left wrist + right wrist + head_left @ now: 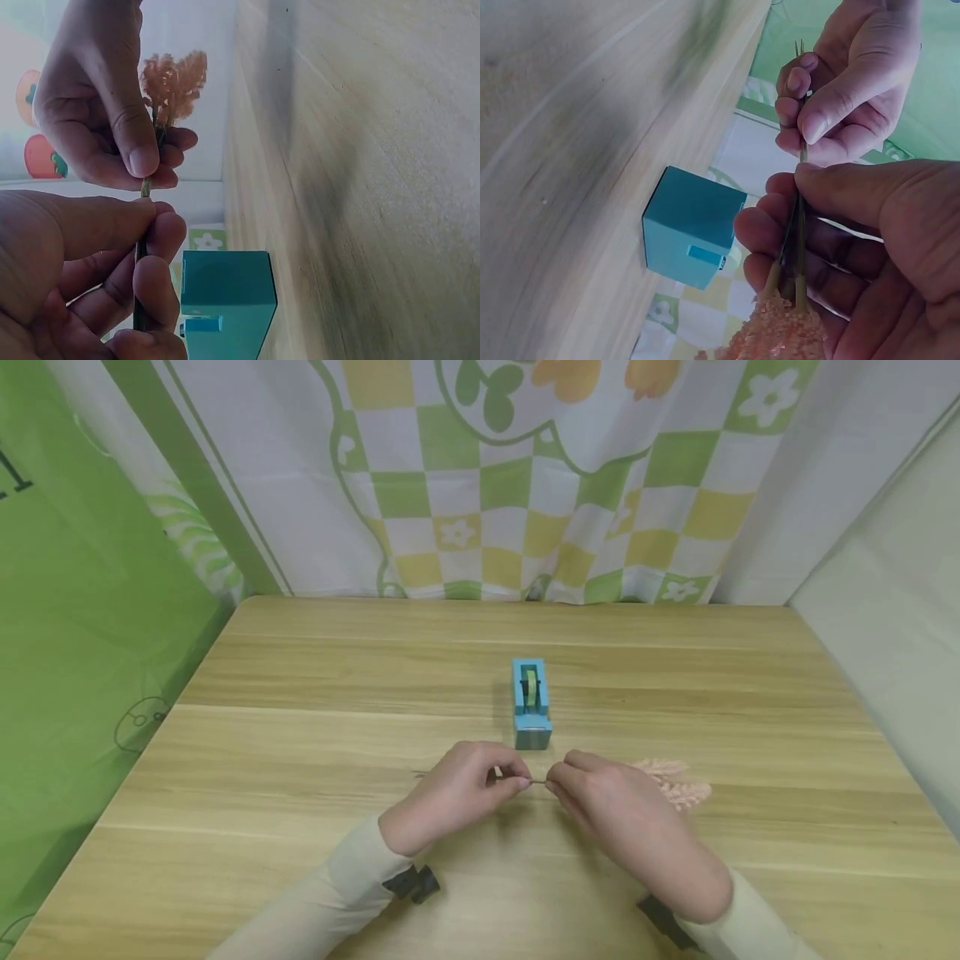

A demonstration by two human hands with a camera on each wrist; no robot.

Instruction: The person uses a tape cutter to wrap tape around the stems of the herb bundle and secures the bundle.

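Observation:
Both hands hold thin dark stems that end in fluffy pink flower heads [684, 792]. My left hand [468, 783] pinches the stems between thumb and fingers, and their bare ends stick out to its left. Close beside it, my right hand [611, 793] pinches the same stems nearer the flowers [769, 330]. A short piece of stem [538, 782] shows between the two hands. In the right wrist view at least two stems run together under the thumb. Just beyond the hands stands a blue tape dispenser [531, 706] with a roll of tape in it.
The wooden table [337, 677] reaches back to a checked, flower-patterned curtain [510, 493]. Green cloth [67, 610] hangs at the left, with a thin dark wire [138, 722] by the table edge. A pale wall [892, 593] is at the right.

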